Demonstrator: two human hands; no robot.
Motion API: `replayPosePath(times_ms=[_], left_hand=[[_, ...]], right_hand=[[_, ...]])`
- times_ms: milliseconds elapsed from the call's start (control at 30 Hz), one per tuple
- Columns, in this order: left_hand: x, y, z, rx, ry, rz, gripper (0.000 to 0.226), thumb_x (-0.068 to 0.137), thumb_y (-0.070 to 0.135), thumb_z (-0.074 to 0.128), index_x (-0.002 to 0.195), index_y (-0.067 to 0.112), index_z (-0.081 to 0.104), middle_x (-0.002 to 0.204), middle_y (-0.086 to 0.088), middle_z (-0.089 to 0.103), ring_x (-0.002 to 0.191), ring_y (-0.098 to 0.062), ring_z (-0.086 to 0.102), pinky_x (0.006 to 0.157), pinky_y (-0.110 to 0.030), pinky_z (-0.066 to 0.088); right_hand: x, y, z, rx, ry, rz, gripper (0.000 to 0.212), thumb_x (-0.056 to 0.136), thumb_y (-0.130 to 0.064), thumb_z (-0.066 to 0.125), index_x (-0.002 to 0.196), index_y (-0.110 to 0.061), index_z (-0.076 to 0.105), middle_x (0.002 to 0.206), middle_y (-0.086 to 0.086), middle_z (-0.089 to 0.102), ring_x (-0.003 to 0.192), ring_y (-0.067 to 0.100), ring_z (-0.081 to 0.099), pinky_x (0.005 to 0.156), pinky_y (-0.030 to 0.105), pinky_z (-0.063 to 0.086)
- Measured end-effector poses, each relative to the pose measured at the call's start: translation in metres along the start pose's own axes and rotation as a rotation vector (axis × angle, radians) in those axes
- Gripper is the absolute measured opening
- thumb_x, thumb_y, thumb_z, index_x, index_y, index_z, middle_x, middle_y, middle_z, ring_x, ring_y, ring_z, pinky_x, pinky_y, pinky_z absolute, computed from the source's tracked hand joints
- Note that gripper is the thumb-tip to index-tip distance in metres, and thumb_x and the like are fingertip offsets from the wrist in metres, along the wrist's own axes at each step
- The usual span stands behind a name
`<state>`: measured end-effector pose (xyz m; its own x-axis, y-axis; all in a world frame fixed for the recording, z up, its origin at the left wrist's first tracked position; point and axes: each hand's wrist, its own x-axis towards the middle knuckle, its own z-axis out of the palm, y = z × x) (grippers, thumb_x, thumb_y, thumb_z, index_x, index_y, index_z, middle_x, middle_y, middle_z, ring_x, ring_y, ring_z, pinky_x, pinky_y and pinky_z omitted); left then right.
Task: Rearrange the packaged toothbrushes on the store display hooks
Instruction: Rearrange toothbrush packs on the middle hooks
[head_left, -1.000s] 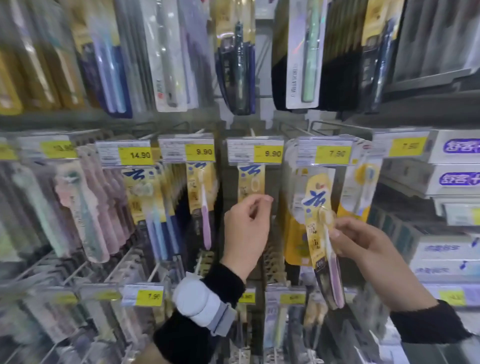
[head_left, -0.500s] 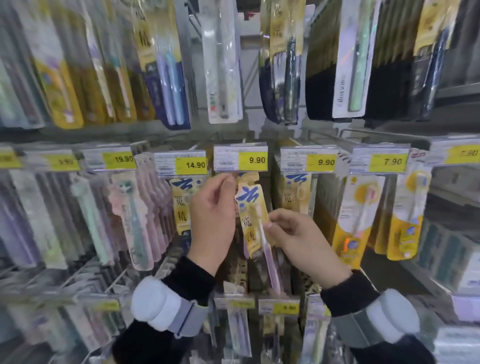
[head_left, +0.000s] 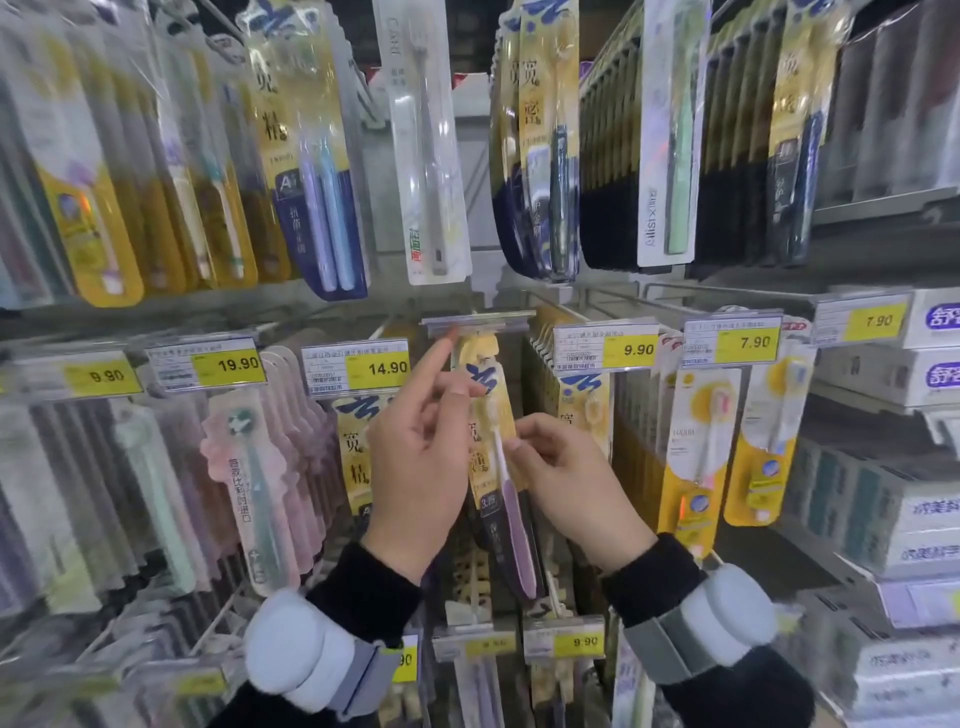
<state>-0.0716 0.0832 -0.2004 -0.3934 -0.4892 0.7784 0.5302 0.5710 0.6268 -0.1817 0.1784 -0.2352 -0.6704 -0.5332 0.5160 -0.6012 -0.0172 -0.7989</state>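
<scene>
A yellow packaged toothbrush (head_left: 488, 415) with a purple handle hangs upright in front of a display hook in the middle row. That hook's price tag holder (head_left: 478, 325) is tipped up flat. My left hand (head_left: 415, 467) holds the pack's top left edge with the thumb, and its index finger points up and touches the tipped tag holder. My right hand (head_left: 571, 483) pinches the pack's right edge at mid-height. The hook's wire is hidden behind the pack and the fingers.
Neighbouring hooks carry yellow packs under a 14.90 tag (head_left: 356, 366) and a 9.90 tag (head_left: 605, 345). Pink packs (head_left: 249, 467) hang further left. Toothpaste boxes (head_left: 883, 509) fill shelves on the right. More packs hang in the upper row (head_left: 426, 156) and below.
My right hand carried the yellow pack leftward to the hook at my left hand. The tag holder there has tipped up and my left index finger has risen to it.
</scene>
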Motion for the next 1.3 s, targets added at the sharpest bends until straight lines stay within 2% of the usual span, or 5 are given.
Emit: replayPosePath(times_ms=[167,433,567,933,1300], left_hand=[[0.000,0.007,0.003,-0.096,-0.002,-0.052,0.031,0.103,0.021,0.048,0.109,0.046,0.066,0.085,-0.009,0.069,0.054,-0.022,0.049,0.046,-0.030,0.040],[0.009,0.009,0.015,-0.337,0.078,-0.281,0.040,0.100,0.038,0.053,0.066,0.025,0.072,0.073,-0.018,0.066,0.044,-0.020,0.046,0.044,-0.026,0.035],[0.006,0.005,0.017,-0.342,0.068,-0.323,0.035,0.099,0.037,0.055,0.072,0.025,0.074,0.074,-0.006,0.072,0.042,-0.016,0.049,0.040,-0.025,0.036],[-0.022,-0.020,-0.025,-0.101,-0.049,-0.369,0.036,0.099,0.034,0.055,0.083,0.009,0.075,0.071,-0.010,0.075,0.037,-0.013,0.047,0.034,-0.021,0.034],[-0.123,-0.059,-0.114,0.111,-0.659,-0.787,0.035,0.078,0.047,0.078,0.066,0.014,0.078,0.057,-0.008,0.070,0.036,-0.013,0.049,0.040,-0.020,0.035]], right_hand=[[0.000,0.002,0.004,-0.009,0.019,0.049,0.014,0.100,-0.025,0.058,0.098,-0.022,0.071,0.093,-0.002,0.075,0.091,0.013,0.070,0.088,0.039,0.058],[0.009,0.008,0.008,-0.068,0.030,0.060,0.017,0.100,-0.029,0.057,0.104,-0.018,0.069,0.093,-0.004,0.071,0.091,0.012,0.067,0.082,0.032,0.055],[0.008,0.009,0.001,-0.160,0.006,0.032,0.021,0.102,-0.027,0.054,0.103,-0.016,0.071,0.082,-0.010,0.066,0.077,0.002,0.061,0.066,0.019,0.043],[-0.029,0.017,-0.017,-0.150,0.069,-0.020,0.020,0.100,-0.016,0.056,0.110,-0.020,0.072,0.103,-0.008,0.075,0.099,0.003,0.069,0.088,0.020,0.053],[-0.113,0.074,0.012,0.167,-0.638,0.329,0.018,0.093,-0.018,0.064,0.101,-0.009,0.077,0.097,0.007,0.079,0.090,0.013,0.072,0.087,0.029,0.059]])
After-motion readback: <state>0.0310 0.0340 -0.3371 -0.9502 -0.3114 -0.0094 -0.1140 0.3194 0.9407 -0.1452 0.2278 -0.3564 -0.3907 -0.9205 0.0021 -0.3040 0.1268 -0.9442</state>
